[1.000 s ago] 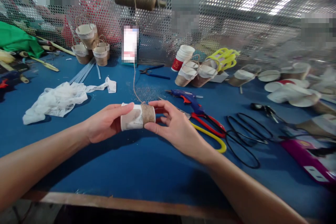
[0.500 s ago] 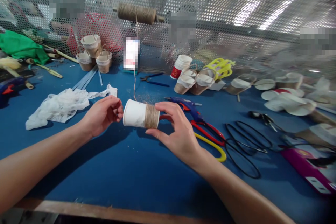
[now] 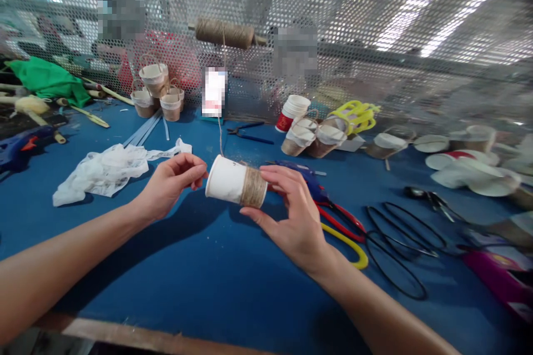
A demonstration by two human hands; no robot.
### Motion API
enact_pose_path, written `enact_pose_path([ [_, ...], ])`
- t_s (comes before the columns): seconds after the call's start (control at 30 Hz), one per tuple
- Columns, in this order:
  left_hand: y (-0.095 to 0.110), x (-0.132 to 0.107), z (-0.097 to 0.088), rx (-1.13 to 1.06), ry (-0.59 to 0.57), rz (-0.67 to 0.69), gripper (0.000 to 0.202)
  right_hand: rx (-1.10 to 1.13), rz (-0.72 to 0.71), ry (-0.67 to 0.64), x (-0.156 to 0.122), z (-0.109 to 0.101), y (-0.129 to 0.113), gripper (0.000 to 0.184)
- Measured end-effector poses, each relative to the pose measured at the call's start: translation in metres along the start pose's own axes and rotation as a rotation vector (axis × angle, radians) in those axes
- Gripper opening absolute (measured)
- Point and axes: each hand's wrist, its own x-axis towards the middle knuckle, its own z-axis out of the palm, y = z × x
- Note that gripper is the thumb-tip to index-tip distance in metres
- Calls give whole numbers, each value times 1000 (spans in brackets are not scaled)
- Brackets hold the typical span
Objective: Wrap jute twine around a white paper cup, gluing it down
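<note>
A white paper cup lies on its side above the table, its mouth facing left. Brown twine is wound in tight rows around its base end. My right hand grips the cup there, fingers over the top and thumb below. My left hand is closed beside the cup's mouth, thumb pressed to the curled fingers; whatever it may pinch is hidden. A strand of twine runs down to the cup from the twine spool hanging at the mesh.
White gauzy fabric is heaped at left. Twine-covered cups stand behind it. Pliers, a blue glue gun, red-handled scissors, a yellow ring-shaped handle and a looped black cable lie toward the right.
The whole view has shifted slightly, so things appear further right and lower. The cup tilts a little more, and my left thumb now lies straighter along the fingers. My right hand keeps its grip.
</note>
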Motion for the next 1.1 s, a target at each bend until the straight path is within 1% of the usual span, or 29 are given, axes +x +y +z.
enact_pose_path([
  [0.17,-1,0,0,-36,-34,-56,11,-1,-15,-20,-1,1,1,53],
  [0.4,-1,-2,2,-91,-27,-54,17,7,5,-28,-1,2,-1,51],
  [0.6,-4,-1,-1,-62,-60,-79,7,17,5,-20,-2,2,0,52],
  [0.8,-3,-1,-1,-71,-61,-116,11,4,-7,-30,-2,3,0,52],
  [0.97,-2,-1,-1,-82,-73,-115,12,6,-6,-28,-1,3,0,49],
  [1.1,-1,-2,-1,-105,-69,-111,16,-11,-8,-36,-2,3,0,49],
])
